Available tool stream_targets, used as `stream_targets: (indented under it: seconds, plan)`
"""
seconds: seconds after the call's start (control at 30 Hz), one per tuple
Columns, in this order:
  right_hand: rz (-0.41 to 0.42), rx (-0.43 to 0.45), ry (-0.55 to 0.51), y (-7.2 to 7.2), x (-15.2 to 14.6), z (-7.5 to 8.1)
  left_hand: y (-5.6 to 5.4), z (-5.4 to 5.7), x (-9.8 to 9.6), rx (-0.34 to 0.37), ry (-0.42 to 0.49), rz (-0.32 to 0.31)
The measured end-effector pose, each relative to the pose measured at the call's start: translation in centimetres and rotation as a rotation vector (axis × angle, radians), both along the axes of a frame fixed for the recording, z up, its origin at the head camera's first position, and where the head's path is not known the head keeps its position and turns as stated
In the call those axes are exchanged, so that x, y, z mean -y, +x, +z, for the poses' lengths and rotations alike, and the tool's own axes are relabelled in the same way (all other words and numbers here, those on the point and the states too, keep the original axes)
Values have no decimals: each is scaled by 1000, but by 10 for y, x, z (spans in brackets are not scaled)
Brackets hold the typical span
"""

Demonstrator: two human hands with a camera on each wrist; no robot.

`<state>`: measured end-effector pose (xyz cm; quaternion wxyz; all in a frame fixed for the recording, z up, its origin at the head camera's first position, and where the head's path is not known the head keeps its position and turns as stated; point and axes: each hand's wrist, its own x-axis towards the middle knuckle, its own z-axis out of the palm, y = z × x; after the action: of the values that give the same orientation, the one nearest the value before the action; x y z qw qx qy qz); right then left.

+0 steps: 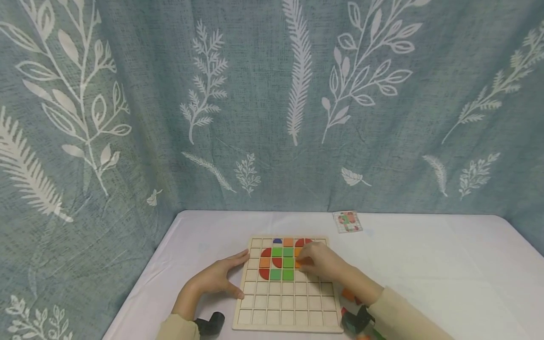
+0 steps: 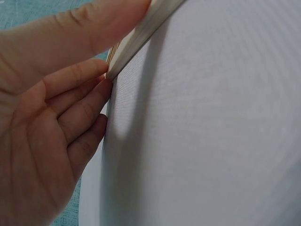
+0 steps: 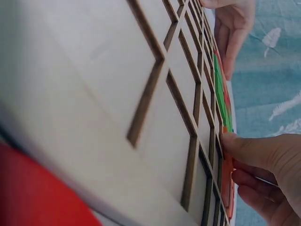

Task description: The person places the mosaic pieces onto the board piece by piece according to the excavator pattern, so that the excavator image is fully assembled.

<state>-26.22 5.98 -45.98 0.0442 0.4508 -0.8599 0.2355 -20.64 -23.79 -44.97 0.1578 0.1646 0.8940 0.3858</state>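
Note:
A square wooden grid board (image 1: pixel 274 317) lies on the white table, with colored tiles in its upper cells: red quarter-rounds (image 1: pixel 264 274), green squares (image 1: pixel 288 275), orange squares (image 1: pixel 288 242) and a blue half-round piece (image 1: pixel 277 241). At the board's left edge, my left hand (image 1: pixel 214 276) rests with thumb and fingers spread. The left wrist view shows its fingertips touching the board's side (image 2: pixel 136 44). My right hand (image 1: pixel 320 260) pinches an orange tile (image 1: pixel 298 264) at the right end of the colored pattern. In the right wrist view its thumb (image 3: pixel 244 146) lies against orange; part of the tile is hidden.
A small pattern card (image 1: pixel 347 222) lies near the table's back edge. Loose orange and red pieces (image 1: pixel 348 295) sit right of the board, partly under the right forearm. Dark objects (image 1: pixel 210 324) show by both wrists. A leaf-patterned curtain (image 1: pixel 263 118) hangs behind.

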Motion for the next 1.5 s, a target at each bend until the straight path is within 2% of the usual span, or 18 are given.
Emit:
stream_targets:
  seconds: [0.3, 0.47, 0.57, 0.67, 0.87, 0.97, 1.1, 1.27, 1.37, 1.5]
  plan:
    - [-11, -27, -32, 1, 0, -5, 1, -1, 0, -15, -14, 0]
    - [10, -40, -27, 1, -1, -3, 1, -2, 0, -13, -15, 3]
    - [17, -17, -8, 4, -5, 0, 2, -2, 0, -20, -17, 5]
    - [16, 53, -16, 9, -13, 3, 3, -2, 0, -23, -22, 5]
    - [49, 225, -134, 29, -46, 8, 4, -3, 0, -27, -1, -7]
    - [21, 279, -137, 42, -65, 9, 2, -4, 0, -37, 2, -12]
    - [-47, 318, -143, 62, -85, 8, 0, -5, 0, -36, 0, -9]
    - [-143, 314, -124, 87, -93, 6, -2, -7, 0, -36, -11, -4]
    - [-155, 319, -105, 97, -93, 2, -2, -6, -1, -30, -18, 10]
    - [-162, 405, -106, 106, -90, -3, 0, -3, -3, -19, -26, 36]
